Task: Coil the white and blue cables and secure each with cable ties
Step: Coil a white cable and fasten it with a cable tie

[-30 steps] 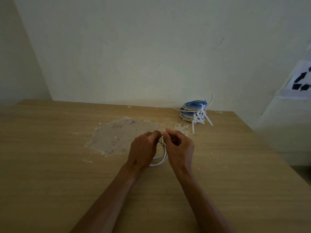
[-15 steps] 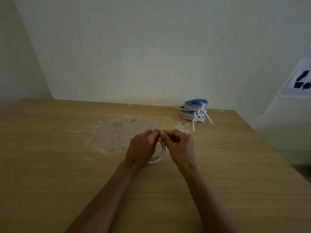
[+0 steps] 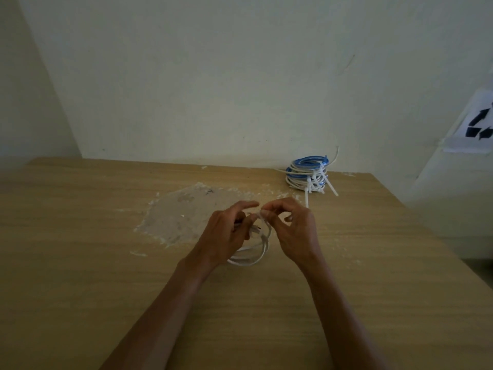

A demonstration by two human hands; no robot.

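Note:
A coiled white cable lies on the wooden table between my hands. My left hand rests over the coil's left side and holds it, with the index finger stretched out. My right hand pinches a thin white cable tie that loops around the coil's far right side. Part of the coil is hidden under my left hand. At the back of the table, against the wall, stands a stack of coiled blue and white cables bound with white cable ties whose tails stick out.
A rough, pale patch of scraped surface lies just left of my hands. The wall runs along the table's far edge. A white surface with a paper bearing black arrow marks stands off the table's right side.
My hands have drawn slightly apart. The left index finger has straightened, and the right fingers now pinch the tie above the coil, more of which shows.

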